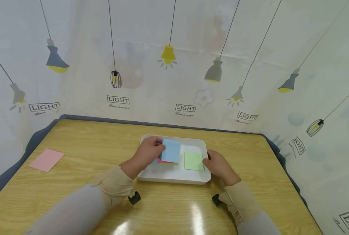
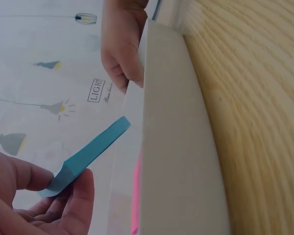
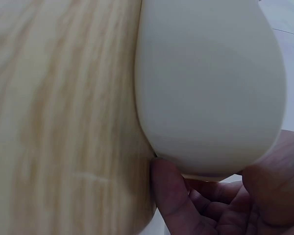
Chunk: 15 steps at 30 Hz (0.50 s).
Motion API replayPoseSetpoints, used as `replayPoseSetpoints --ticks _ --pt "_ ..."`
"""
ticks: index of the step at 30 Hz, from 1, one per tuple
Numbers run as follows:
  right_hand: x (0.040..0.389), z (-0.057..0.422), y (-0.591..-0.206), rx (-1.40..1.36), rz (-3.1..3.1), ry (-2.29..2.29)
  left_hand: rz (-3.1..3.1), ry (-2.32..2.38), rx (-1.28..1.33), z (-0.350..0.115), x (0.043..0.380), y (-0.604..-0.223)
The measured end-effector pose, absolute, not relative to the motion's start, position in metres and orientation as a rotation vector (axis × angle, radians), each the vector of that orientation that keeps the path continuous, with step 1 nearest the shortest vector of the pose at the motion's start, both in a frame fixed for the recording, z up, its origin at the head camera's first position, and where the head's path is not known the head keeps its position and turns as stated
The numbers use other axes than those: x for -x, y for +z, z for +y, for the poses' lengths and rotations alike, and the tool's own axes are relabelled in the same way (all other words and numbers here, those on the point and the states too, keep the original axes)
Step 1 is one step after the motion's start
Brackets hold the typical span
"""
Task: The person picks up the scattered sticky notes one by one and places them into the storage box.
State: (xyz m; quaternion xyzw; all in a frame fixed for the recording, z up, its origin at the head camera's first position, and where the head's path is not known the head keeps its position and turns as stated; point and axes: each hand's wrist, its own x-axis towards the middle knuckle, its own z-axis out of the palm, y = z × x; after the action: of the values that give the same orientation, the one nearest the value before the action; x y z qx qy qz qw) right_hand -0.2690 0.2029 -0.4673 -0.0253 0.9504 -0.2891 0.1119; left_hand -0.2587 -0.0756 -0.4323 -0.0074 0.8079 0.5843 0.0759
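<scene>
My left hand (image 1: 146, 151) pinches a blue sticky-note pad (image 1: 172, 150) by its left edge, thumb on one face and fingers behind. In the left wrist view the blue pad (image 2: 90, 154) shows edge-on as a thick stack, tilted above the white tray (image 2: 179, 132). Beneath it in the head view, a bright pink note pad (image 1: 167, 161) peeks out with a yellow-green edge under it. A light green pad (image 1: 193, 161) lies flat in the tray's right half. My right hand (image 1: 220, 166) grips the tray's right end, its thumb at the rim and its fingers curled outside.
A pale pink note pad (image 1: 46, 160) lies on the wooden table (image 1: 98, 143), far to the left of the tray. A fabric backdrop (image 1: 150, 94) printed with lamps encloses the table's back and sides. Black clips (image 1: 134, 198) hang at both wrists.
</scene>
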Motion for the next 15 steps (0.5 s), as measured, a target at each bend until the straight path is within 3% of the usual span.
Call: replayPoseSetpoints --ticks 15 --pt "0.269 0.204 -0.468 0.127 2.832 -0.843 2.172 1.834 0.014 -0.04 0.268 -0.451"
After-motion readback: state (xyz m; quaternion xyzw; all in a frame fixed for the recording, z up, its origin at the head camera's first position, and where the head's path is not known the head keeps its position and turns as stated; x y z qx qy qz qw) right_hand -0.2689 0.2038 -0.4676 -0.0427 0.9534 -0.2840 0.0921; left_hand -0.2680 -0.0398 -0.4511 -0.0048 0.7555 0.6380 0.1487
